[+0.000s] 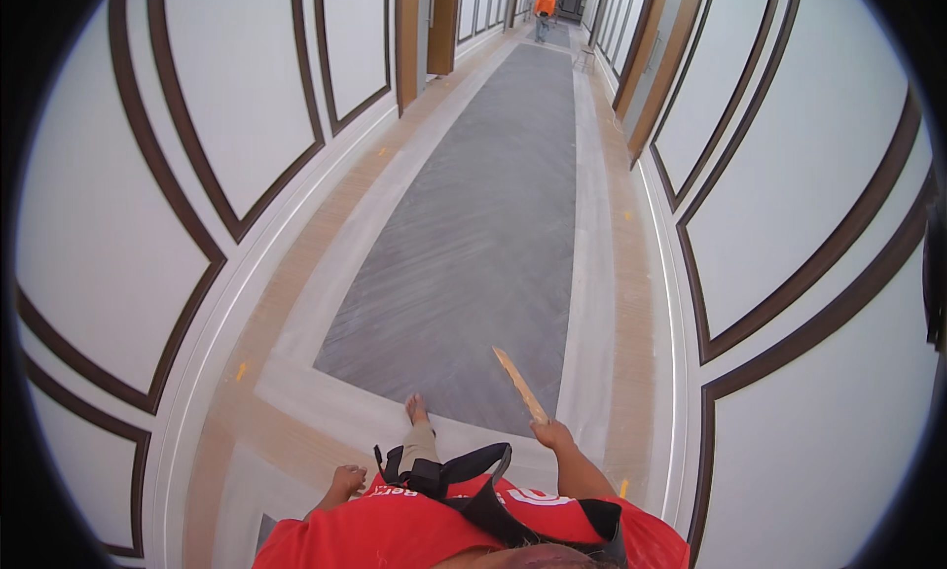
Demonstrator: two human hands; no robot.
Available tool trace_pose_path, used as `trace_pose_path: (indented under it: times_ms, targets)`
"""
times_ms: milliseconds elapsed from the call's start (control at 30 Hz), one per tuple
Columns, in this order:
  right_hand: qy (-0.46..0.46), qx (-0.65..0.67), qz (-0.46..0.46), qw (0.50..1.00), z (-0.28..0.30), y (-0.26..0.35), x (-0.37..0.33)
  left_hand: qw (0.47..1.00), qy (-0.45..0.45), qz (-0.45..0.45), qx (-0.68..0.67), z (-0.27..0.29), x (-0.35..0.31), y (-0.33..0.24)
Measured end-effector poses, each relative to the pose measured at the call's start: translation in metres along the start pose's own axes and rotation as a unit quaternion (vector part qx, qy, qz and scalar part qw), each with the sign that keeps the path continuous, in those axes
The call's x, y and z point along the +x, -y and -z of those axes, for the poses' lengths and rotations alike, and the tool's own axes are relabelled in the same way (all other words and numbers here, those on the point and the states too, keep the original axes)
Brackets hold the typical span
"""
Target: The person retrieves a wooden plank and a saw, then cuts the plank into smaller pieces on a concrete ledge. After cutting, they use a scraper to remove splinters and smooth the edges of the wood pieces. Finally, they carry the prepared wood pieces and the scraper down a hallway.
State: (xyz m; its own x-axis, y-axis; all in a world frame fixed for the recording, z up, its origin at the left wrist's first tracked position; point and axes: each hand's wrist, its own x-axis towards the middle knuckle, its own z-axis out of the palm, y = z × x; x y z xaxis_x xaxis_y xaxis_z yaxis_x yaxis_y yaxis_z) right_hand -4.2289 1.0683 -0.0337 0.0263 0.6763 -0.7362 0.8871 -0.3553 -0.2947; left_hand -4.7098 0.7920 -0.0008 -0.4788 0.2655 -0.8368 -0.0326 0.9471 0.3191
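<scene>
My right hand (553, 434) is closed round the near end of a thin, light-brown wooden strip (515, 380). The strip slants forward and slightly left, its far end held over the grey floor panel (464, 224). At my left side, my left hand (347, 478) hangs with its fingers loosely bent and apart, and nothing shows in it. A bare foot (416, 407) of mine is forward on the near edge of the grey panel. Black straps (478, 464) cross my red shirt.
White walls with dark brown mouldings (237, 224) line both sides of a long corridor. Door frames open on the left (410, 46) and right (671, 71). Far ahead stands a person in an orange top (545, 4). Small yellow marks (242, 372) lie along the tan floor borders.
</scene>
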Motion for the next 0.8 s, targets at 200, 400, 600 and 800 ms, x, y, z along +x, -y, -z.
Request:
trace_pose_path:
  times_ms: [200,400,600,800]
  targets:
    - [-0.031,0.089,-0.072,0.993,0.015,0.026,0.065,0.685,0.135,-0.359,0.619,0.032,0.168,-0.072]
    - [0.007,0.045,-0.13,0.99,-0.034,0.015,0.137,0.989,0.043,-0.042,0.132,0.061,0.229,-0.299]
    - [0.14,0.021,-0.144,0.979,-0.001,0.081,0.222,0.943,-0.044,-0.231,0.236,0.07,0.34,-0.475]
    - [0.148,0.02,-0.169,0.974,0.111,0.197,0.362,0.947,-0.054,-0.226,0.221,0.056,0.426,-0.57]
